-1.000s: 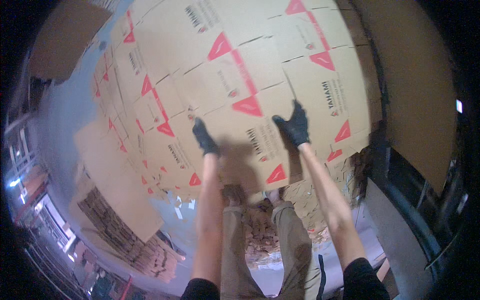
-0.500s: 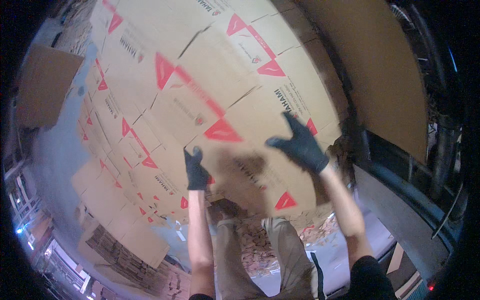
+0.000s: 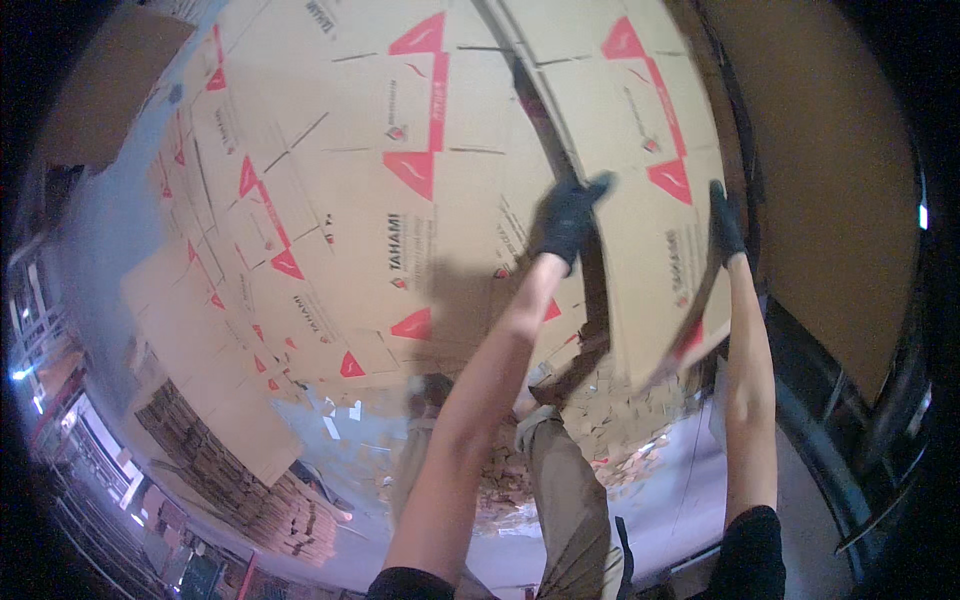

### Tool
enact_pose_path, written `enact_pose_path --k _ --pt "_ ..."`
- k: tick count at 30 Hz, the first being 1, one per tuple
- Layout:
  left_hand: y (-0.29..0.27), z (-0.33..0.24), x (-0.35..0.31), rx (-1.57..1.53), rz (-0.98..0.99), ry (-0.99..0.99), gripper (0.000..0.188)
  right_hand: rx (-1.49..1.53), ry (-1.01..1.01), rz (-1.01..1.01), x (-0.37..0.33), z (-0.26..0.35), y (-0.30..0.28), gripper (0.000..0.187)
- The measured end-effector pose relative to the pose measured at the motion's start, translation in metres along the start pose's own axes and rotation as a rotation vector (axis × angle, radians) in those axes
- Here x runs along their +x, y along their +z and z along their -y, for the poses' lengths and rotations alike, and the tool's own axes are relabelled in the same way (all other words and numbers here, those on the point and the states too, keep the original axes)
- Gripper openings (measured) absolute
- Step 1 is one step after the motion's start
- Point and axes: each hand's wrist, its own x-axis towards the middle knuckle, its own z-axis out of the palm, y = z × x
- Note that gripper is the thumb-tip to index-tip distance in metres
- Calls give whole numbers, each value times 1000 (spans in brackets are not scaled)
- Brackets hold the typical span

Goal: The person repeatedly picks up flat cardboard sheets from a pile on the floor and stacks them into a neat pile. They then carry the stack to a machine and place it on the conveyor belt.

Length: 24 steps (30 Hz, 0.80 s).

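Observation:
A printed cardboard sheet (image 3: 650, 215), tan with red marks, stands partly raised between my two dark-gloved hands. At its left edge is my left hand (image 3: 568, 222), closed on the board with the thumb pointing right. My right hand (image 3: 727, 228) grips the opposite edge, its fingers pointing upward along the board; part of its grip is hidden. A dark gap shows between the raised sheet and the flat printed cardboard (image 3: 340, 200) to its left. That flat cardboard has similar red marks and slots, and a shadow falls across it.
Cardboard scraps (image 3: 600, 430) litter the floor around my feet. A bundle of stacked cardboard (image 3: 230, 470) lies at the lower left, with a plain sheet (image 3: 210, 370) beside it. At the right stand a large brown board (image 3: 820, 190) and a dark metal frame (image 3: 820, 420).
Both hands have moved to the right and up, from hovering apart over the cardboard to the two edges of one sheet. That sheet is now lifted off its surroundings. The view has shifted too.

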Motion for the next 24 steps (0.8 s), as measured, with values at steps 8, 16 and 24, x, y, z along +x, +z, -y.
enact_pose_path --k 8,16,24 --pt "47 -83 -56 441 2 334 24 531 227 358 -55 32 -40 51" --pt "51 -194 -113 692 21 586 53 982 351 420 -170 128 10 53" --pt "30 -219 -166 417 183 538 79 1161 319 230 -255 131 40 53"
